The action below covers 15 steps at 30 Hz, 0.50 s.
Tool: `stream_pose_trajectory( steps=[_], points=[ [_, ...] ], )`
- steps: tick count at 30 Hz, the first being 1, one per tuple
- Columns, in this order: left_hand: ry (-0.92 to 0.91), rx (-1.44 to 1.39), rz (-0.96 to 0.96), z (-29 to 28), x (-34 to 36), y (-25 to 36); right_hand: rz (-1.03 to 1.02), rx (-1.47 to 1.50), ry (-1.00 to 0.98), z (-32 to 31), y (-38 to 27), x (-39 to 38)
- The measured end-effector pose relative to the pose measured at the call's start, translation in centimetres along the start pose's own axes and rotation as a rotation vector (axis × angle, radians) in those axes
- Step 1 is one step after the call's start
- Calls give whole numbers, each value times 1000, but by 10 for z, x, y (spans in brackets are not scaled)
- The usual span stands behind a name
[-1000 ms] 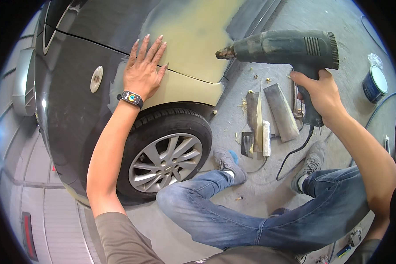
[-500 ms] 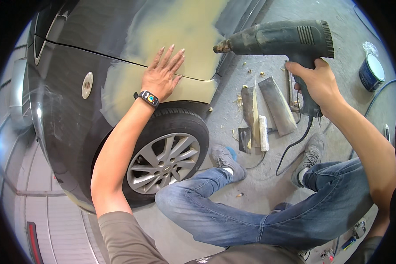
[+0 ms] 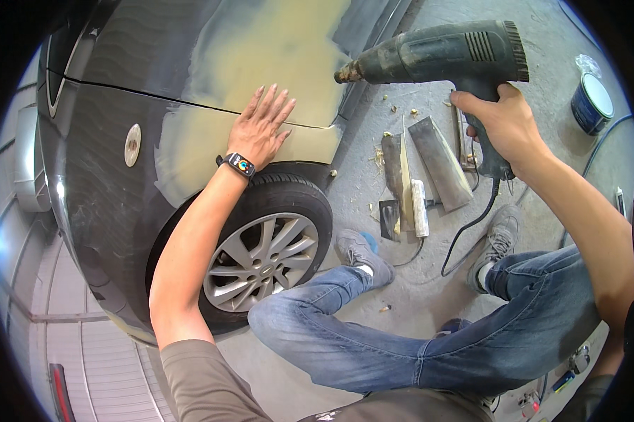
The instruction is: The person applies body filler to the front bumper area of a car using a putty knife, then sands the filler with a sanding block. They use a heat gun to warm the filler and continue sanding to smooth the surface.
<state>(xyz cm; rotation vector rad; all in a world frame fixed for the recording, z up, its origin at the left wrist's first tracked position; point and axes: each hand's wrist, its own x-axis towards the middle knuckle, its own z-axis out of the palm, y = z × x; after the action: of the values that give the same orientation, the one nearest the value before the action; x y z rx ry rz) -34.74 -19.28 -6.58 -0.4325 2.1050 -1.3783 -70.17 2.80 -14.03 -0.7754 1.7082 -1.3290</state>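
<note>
My left hand (image 3: 259,133) lies flat on the car's fender, just above the wheel arch, with fingers stretched out. Under and around it spreads a yellowish patch of body filler (image 3: 271,60), which crosses the panel seam onto the door. My right hand (image 3: 501,125) is wrapped round the handle of a dark green heat gun (image 3: 436,53). The gun is held level, its nozzle pointing left at the filled door panel, with a small gap showing in the picture. A black cord (image 3: 465,232) hangs from the handle.
Below the fender is the wheel (image 3: 264,264). On the floor lie wide metal filler spreaders (image 3: 440,165), a white-handled tool (image 3: 420,207) and yellowish scraps. A blue can with a pale lid (image 3: 592,104) stands at the right near a hose (image 3: 602,144). My shoes flank the tools.
The view has shifted slightly. My left hand has slid a little along the filler, towards the wheel arch. The heat gun stays in my right hand, nozzle still towards the panel.
</note>
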Motion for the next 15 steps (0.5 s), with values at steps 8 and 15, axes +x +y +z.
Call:
stream_pose_trajectory(
  steps=[8, 15],
  points=[
    [16, -26, 10, 1, -2, 6, -6, 0, 3, 1, 2, 1],
    [32, -32, 3, 4, -5, 11, -18, -7, 8, 0, 5, 2]
  ],
)
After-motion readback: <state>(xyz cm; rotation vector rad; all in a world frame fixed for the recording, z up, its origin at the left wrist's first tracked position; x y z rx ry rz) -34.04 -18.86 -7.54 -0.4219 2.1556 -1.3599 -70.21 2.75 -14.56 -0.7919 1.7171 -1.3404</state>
